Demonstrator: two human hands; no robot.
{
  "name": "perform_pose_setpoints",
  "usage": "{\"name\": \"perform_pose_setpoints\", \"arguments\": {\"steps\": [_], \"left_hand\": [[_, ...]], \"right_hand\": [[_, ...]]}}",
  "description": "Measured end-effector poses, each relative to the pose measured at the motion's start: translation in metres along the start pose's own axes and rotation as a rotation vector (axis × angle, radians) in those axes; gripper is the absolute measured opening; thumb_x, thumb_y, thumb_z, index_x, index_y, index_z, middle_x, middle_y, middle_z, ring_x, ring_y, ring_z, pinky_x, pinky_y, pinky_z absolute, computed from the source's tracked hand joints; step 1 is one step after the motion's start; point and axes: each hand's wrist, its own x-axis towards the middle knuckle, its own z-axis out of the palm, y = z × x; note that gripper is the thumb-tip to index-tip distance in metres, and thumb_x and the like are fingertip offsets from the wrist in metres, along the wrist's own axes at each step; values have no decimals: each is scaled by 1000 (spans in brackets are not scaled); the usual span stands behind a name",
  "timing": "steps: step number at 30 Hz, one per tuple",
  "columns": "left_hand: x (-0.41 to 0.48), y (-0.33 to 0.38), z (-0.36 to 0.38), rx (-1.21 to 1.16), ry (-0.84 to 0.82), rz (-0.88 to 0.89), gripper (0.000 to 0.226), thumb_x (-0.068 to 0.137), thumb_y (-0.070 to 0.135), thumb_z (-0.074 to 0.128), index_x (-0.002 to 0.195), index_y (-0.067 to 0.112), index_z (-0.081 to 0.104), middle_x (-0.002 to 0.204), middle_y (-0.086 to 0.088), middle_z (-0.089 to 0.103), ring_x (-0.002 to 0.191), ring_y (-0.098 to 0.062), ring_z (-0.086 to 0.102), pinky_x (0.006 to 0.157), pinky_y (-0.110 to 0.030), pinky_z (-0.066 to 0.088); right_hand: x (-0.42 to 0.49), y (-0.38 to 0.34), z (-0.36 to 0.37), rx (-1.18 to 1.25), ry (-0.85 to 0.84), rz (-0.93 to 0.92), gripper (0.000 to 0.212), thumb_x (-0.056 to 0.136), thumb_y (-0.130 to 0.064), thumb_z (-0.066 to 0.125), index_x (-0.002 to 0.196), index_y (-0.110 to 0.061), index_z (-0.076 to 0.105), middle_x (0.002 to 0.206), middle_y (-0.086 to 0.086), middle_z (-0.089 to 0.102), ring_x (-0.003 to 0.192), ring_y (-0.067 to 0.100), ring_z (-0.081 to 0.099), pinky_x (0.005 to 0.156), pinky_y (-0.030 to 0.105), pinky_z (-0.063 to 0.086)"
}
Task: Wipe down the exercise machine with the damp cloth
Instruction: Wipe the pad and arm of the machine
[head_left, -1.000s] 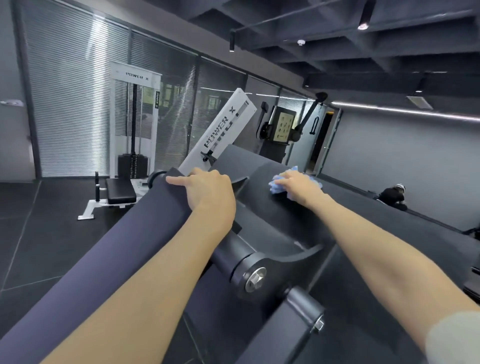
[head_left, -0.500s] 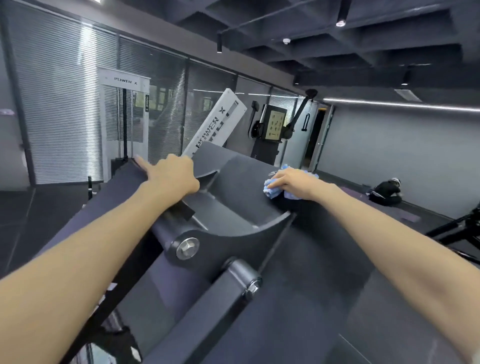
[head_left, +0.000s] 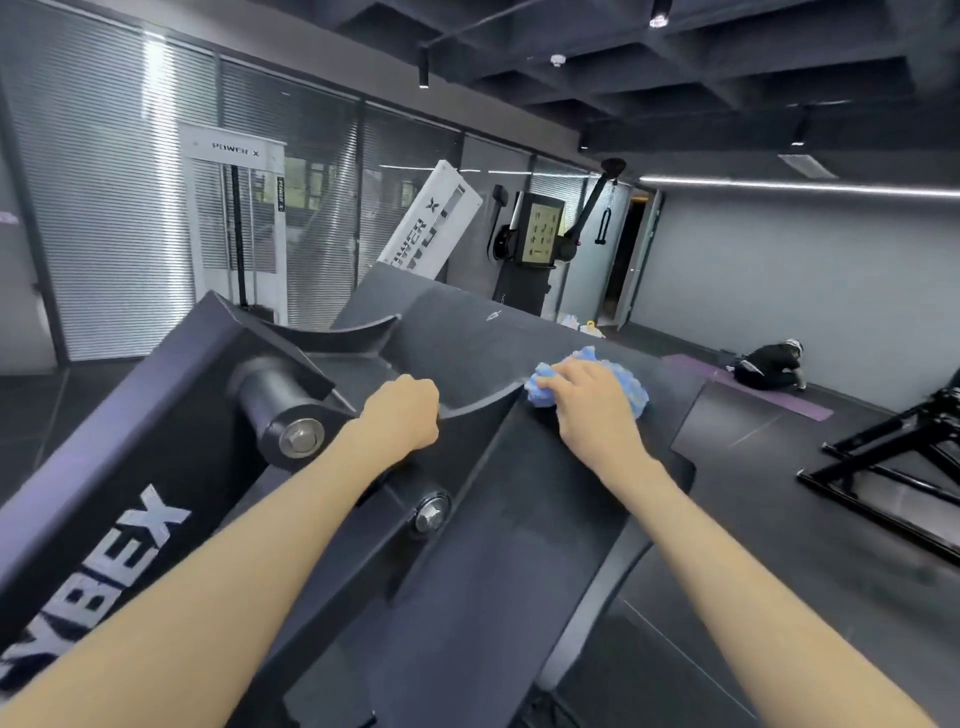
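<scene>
Right hand: we are pressing our right hand (head_left: 587, 402) onto the bunched blue cloth (head_left: 626, 382), fingers curled over it, so it is rubbing the machine's sloping dark panel (head_left: 467, 332).
Left hand: we are gripping the curved plate edge (head_left: 470, 408) with our left hand (head_left: 402, 415), clenched round it (probably bracing ourselves).
Progress: we are judging the wipe as mid-pass.

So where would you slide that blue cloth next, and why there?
Probably forward, up the dark sloped panel ahead. The right hand presses the bunched blue cloth near the panel's lower part, beside the curved bracket edge that the left hand grips, apparently for steadying. A long stretch of panel lies just past the cloth, within the arm's line.
</scene>
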Motion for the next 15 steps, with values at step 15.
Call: {"name": "perform_pose_setpoints", "arguments": {"steps": [15], "left_hand": [[-26,3,7,103,209,-15,30,95,32,50,121,27,62,120,-6,62,111,-28,57,89,-34,41]], "right_hand": [[-17,-27,28,34,3,187,13,81,-5,52,74,-12,61,81,6,53,77,30,51,69,30,40]]}}
